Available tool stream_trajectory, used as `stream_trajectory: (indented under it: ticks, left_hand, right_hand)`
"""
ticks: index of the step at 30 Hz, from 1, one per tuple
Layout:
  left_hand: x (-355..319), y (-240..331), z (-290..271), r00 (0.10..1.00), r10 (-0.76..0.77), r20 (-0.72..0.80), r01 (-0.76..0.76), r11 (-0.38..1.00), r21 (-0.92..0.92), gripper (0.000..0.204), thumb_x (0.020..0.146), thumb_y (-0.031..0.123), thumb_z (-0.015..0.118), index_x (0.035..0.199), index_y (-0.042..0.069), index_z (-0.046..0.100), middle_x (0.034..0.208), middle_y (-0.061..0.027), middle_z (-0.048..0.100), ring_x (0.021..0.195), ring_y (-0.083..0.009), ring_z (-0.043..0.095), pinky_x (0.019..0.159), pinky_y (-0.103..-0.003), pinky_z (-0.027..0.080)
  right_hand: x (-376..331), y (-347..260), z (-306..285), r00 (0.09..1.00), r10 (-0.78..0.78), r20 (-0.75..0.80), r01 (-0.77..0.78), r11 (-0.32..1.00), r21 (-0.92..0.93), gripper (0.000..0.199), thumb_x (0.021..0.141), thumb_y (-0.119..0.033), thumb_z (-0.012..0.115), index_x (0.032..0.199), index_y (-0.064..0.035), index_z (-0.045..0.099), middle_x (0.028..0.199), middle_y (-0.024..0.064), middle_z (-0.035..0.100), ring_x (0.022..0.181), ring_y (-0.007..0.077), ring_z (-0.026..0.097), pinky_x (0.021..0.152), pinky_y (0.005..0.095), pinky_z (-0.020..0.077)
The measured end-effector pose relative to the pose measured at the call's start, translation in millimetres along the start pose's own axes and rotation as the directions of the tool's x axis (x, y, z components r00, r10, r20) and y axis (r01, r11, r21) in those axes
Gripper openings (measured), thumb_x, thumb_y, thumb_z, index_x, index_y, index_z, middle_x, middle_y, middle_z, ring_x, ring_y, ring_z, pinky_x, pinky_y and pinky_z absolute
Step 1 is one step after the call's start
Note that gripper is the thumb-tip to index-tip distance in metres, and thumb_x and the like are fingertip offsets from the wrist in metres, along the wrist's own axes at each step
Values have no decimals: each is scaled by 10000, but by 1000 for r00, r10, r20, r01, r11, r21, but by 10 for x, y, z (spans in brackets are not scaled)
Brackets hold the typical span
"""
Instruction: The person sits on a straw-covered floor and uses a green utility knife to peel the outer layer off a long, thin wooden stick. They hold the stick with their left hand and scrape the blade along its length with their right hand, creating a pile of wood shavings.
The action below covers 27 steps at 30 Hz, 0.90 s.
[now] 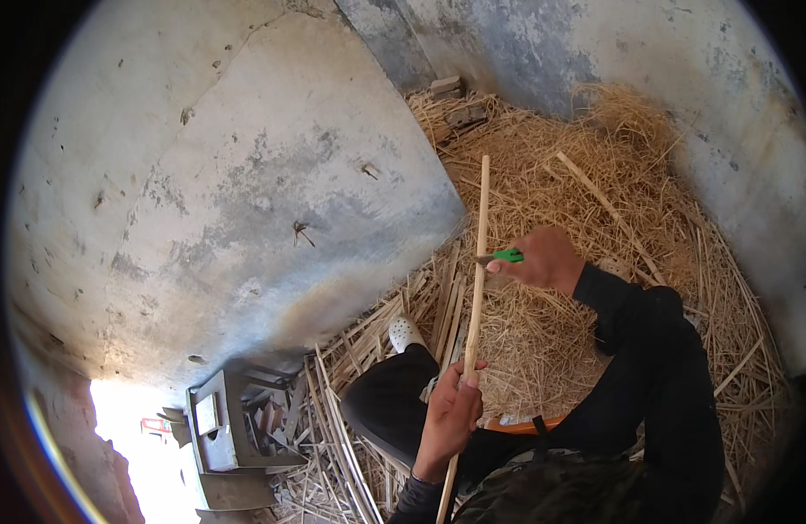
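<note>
A long pale wooden strip runs upward from my lap, slightly tilted, its far end above the shavings. My left hand is closed round its lower part, thumb on top. In my right hand is a green-handled utility knife, fingers wrapped round it. The blade meets the strip, or lies right beside it, a little above the strip's middle. Most of the knife's handle is hidden by my right hand.
Curly shavings heap the floor, with a loose strip among them. Split strips lie by my white clog. A worn wall stands at left, a grey wall at right. A wooden cabinet-like frame sits lower left.
</note>
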<state>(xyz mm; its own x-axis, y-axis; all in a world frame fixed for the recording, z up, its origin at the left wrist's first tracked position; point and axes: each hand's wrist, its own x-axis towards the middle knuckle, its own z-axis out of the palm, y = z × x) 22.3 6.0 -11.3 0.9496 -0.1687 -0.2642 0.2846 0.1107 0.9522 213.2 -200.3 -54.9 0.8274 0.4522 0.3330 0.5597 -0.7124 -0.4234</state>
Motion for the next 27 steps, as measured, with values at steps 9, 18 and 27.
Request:
stream_trajectory:
  ticks: [9,18,27]
  left_hand:
    - [-117,53,103,999,-44,2,44,998,46,283,1024,218,431,1232,28,447,562,74,382,454,-18,345,437,-183,269]
    - [-219,29,151,999,-53,-7,53,997,52,283,1024,219,430,1223,18,444,566,77,378,450,-19,338,434,-183,273]
    - [-323,62,159,997,-69,16,69,998,-2,241,1008,169,451,1193,15,446,584,77,363,480,-28,318,458,-199,259]
  right_hand:
    - [99,300,-31,985,41,-167,-52,997,-65,739,783,-816,443,457,-155,500,389,-5,345,333,137,370,349,330,291]
    - [-7,379,25,986,43,-159,-45,999,-8,734,831,-785,401,529,-140,578,386,0,351,328,143,358,346,337,295]
    - [-163,235,177,961,-109,-253,117,993,16,787,808,-834,353,439,-141,401,398,-43,300,338,114,299,331,322,217]
